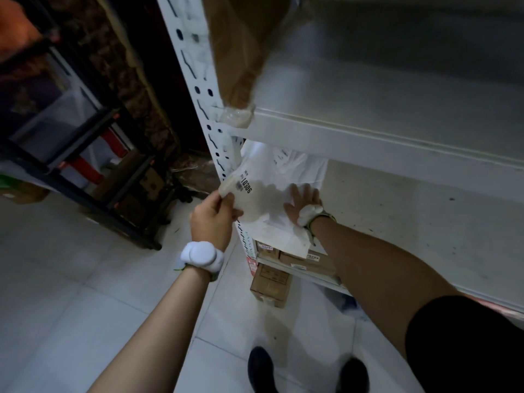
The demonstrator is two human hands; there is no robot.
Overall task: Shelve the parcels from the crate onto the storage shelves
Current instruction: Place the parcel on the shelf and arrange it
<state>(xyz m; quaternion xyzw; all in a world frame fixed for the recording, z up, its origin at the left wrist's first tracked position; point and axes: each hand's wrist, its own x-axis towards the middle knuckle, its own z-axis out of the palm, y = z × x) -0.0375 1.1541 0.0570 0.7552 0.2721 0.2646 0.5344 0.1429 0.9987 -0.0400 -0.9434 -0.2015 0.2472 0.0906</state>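
I'm seeing left hand [214, 215] pinching near corner of soft white plastic mailer parcel [266, 199]; right hand [303, 201] pressing flat on it. Parcel overhanging white metal shelf [397, 219] front, long axis running inward.

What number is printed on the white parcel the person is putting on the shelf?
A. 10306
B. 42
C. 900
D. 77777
A: the label on the white parcel, just above where the left hand pinches its corner, reads 10306.
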